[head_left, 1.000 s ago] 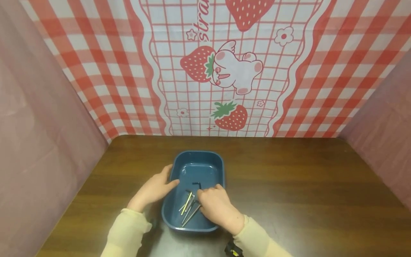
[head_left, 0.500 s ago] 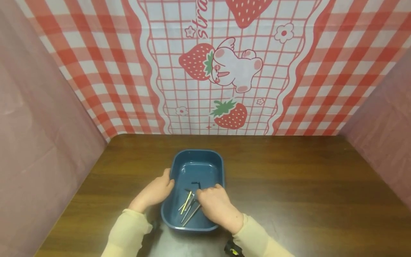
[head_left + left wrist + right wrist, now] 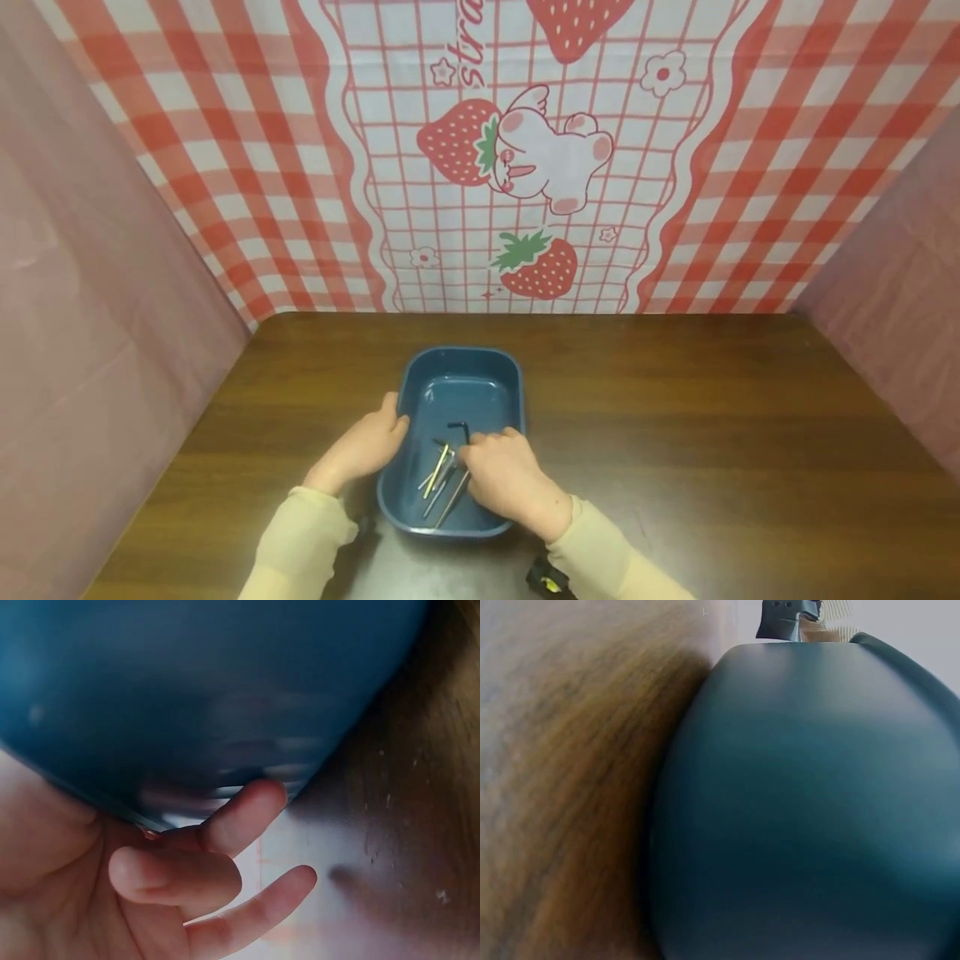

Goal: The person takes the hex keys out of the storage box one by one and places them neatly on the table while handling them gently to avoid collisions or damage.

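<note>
A blue rectangular tray [image 3: 450,396] lies on the table with several hex keys in its near half. At the tray's left side is my left hand [image 3: 367,442], its thumb by the rim and its curled fingers [image 3: 251,817] at the outer wall. My right hand [image 3: 506,471] reaches into the tray from the right with curled fingers, pinching the upper end of a long hex key [image 3: 452,500]; the fingertips are hidden. Beside it lie a yellowish hex key [image 3: 437,471] and some silver ones. A black hex key [image 3: 459,426] shows its bent end just beyond the fingers.
The brown wooden table [image 3: 712,433] extends to both sides of the tray. A checked strawberry cloth [image 3: 480,250] hangs along its back edge, with pink cloth [image 3: 90,350] at the sides. A black strapped device [image 3: 547,577] sits at my right wrist.
My left thumb, earlier over the tray's inside, has drawn back to the rim. The long hex key by my right fingers has turned steeper, its lower end shifting right.
</note>
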`<state>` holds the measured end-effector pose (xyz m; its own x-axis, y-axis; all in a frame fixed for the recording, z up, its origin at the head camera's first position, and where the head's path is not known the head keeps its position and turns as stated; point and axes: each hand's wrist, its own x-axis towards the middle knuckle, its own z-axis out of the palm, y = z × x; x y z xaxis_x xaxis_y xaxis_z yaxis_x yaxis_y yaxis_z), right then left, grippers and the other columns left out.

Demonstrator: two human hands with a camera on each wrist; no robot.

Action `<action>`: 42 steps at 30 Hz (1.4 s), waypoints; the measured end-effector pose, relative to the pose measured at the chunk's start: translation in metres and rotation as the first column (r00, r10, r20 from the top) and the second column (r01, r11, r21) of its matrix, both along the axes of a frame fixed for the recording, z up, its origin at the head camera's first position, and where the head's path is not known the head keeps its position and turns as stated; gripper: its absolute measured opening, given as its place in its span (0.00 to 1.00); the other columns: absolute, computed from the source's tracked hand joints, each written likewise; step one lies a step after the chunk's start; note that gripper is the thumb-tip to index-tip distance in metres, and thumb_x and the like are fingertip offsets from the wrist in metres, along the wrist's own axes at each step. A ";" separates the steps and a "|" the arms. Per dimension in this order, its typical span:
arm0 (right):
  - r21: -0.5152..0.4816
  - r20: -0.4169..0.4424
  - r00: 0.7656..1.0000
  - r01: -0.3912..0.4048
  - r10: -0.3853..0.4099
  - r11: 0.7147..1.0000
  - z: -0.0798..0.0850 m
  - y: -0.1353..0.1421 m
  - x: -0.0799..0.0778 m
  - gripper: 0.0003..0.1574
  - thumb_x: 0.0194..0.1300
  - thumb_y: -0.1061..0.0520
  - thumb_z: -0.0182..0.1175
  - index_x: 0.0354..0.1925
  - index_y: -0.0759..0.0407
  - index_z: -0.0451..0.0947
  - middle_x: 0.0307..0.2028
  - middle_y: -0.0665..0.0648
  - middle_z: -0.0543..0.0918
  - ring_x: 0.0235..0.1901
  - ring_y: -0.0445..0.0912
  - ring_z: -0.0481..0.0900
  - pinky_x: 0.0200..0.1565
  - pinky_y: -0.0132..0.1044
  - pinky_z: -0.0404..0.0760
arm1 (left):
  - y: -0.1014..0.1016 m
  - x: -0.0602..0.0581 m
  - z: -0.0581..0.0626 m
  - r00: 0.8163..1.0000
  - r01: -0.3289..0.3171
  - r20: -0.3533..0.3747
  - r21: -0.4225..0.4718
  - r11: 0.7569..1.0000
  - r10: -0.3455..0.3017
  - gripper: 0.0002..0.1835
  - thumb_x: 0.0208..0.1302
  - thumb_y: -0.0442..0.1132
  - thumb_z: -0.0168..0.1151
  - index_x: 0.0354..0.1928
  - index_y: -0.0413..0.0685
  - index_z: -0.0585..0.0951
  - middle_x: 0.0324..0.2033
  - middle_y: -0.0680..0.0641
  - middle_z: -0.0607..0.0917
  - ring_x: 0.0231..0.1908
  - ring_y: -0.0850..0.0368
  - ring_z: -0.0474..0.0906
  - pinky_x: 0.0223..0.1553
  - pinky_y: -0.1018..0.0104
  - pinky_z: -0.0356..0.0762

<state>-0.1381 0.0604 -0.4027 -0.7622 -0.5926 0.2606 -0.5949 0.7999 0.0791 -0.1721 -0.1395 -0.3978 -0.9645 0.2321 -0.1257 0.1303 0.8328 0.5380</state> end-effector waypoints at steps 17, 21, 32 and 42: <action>-0.110 0.005 0.999 -0.046 0.047 0.993 0.009 0.007 0.000 0.06 0.42 0.58 0.62 0.17 0.45 0.76 0.14 0.43 0.76 0.15 0.39 0.71 0.23 0.32 0.61 | 0.001 0.001 0.000 1.000 -0.002 0.003 0.013 1.000 0.002 0.24 0.68 0.42 0.41 0.58 0.31 0.58 0.40 0.31 0.80 0.42 0.41 0.79 0.44 0.49 0.74; -0.131 0.022 0.998 -0.050 0.053 0.990 0.009 0.007 0.001 0.05 0.45 0.57 0.61 0.20 0.46 0.77 0.16 0.43 0.78 0.16 0.39 0.73 0.22 0.32 0.62 | 0.001 0.001 0.000 1.000 -0.007 0.010 0.018 1.000 0.006 0.24 0.68 0.42 0.41 0.58 0.31 0.58 0.41 0.32 0.80 0.43 0.41 0.78 0.44 0.49 0.74; -0.246 0.037 0.999 -0.029 0.039 0.969 0.010 0.007 -0.004 0.05 0.49 0.49 0.65 0.23 0.45 0.78 0.22 0.42 0.81 0.20 0.42 0.77 0.22 0.34 0.71 | 0.000 -0.002 0.000 1.000 -0.007 0.008 0.018 1.000 0.007 0.24 0.68 0.43 0.40 0.59 0.30 0.58 0.43 0.30 0.79 0.44 0.40 0.78 0.46 0.49 0.73; -0.283 0.040 0.999 -0.002 0.014 0.959 0.010 0.008 -0.003 0.08 0.47 0.53 0.65 0.26 0.47 0.75 0.18 0.43 0.78 0.16 0.39 0.71 0.18 0.30 0.66 | 0.000 0.001 -0.001 1.000 -0.017 0.015 0.019 1.000 0.017 0.24 0.68 0.42 0.40 0.58 0.30 0.60 0.43 0.31 0.79 0.44 0.41 0.78 0.45 0.49 0.74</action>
